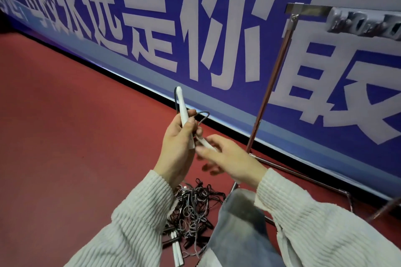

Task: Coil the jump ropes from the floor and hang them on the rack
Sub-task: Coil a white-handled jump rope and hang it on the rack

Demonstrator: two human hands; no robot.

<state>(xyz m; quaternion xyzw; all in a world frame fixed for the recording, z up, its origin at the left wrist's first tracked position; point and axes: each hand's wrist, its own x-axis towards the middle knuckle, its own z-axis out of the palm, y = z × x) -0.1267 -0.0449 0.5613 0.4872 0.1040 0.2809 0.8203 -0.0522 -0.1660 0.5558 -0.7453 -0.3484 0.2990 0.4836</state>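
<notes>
Your left hand [180,143] grips a white handle [183,115] upright, thumb clamped along it, with a short loop of dark cord [202,116] sticking out past the fingers. Your right hand [230,158] is just beside it, fingers curled round the second white handle [206,143], which is blurred, so I can't tell how firm that hold is. Both handles of this rope are up at chest level, touching or nearly so. The remaining jump ropes sit in a tangled pile [193,208] on the red floor [65,125] between your sleeves and knee, with more white handles [176,251] poking out at its near edge. The rack [271,80] stands to your right against the blue banner [195,28], its top bar carrying a grey hook strip [364,24]; nothing hangs on the visible hooks. Handling-wise: the handles look rigid and light, so they're your grab points. The cord looks thin and limp, won't hold a shape, and will likely snag in the pile if dragged. Suggest pinching both handles together in one hand and winding the cord in loops with the other, keeping slight tension so loops don't slip. Lift the cord clear of the pile instead of yanking. Hang by the loop bundle near the handles, where the weight probably sits.
</notes>
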